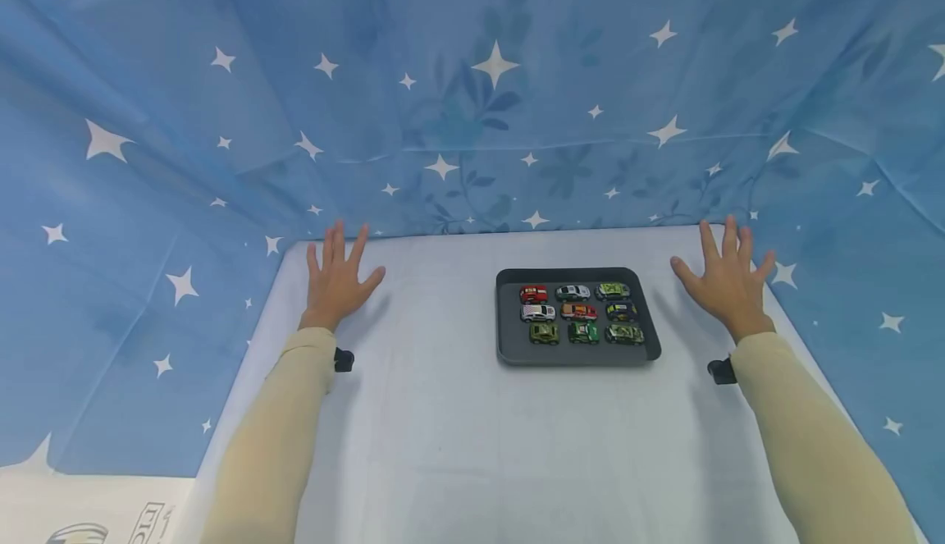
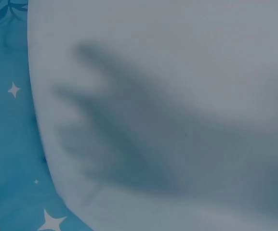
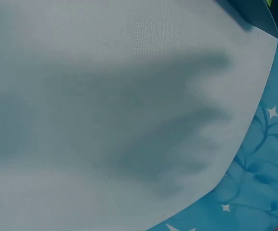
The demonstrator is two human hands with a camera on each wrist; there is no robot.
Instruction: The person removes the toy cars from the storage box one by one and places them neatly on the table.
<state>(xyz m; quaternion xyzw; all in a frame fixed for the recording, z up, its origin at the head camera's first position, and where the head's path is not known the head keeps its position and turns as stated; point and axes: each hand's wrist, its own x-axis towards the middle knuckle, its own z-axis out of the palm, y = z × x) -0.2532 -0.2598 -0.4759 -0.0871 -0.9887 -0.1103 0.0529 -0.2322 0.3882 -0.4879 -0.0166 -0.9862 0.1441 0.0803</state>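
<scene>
A dark grey tray [image 1: 509,355] lies on the white table right of centre. Several small toy cars stand in it in three rows, among them a red car [image 1: 534,294], a white car [image 1: 538,313], an orange car [image 1: 579,312] and a camouflage car [image 1: 624,333]. My left hand [image 1: 335,281] is held over the table's far left part, fingers spread, holding nothing. To the right of the tray, my right hand [image 1: 727,281] is spread the same way and also holds nothing. Each wrist view shows mainly that hand's shadow on the white surface.
The white table [image 1: 435,429] ends at a blue curtain [image 1: 443,101] with white stars, which hangs behind it and along both sides. A pale printed sheet [image 1: 103,511] shows at the lower left. The tray's corner [image 3: 264,17] reaches into the right wrist view.
</scene>
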